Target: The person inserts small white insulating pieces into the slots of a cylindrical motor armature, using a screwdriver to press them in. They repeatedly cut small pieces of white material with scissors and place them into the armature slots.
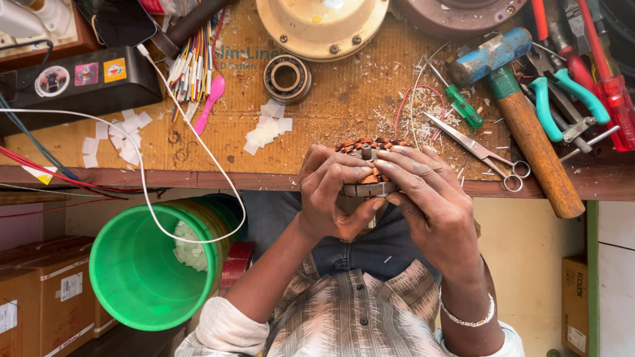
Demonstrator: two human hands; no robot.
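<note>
A round motor winding with copper-coloured coils is held at the near edge of the wooden workbench. My left hand grips its left side and underside, thumb curled beneath the metal core. My right hand wraps over its right side, fingers lying across the top of the coils. Most of the winding is hidden by my fingers. A silver bracelet circles my right wrist.
On the bench lie scissors, a hammer, a green screwdriver, pliers, a bearing, white paper squares, coloured sleeves and a cream motor housing. A green bucket stands below left, with a white cable over it.
</note>
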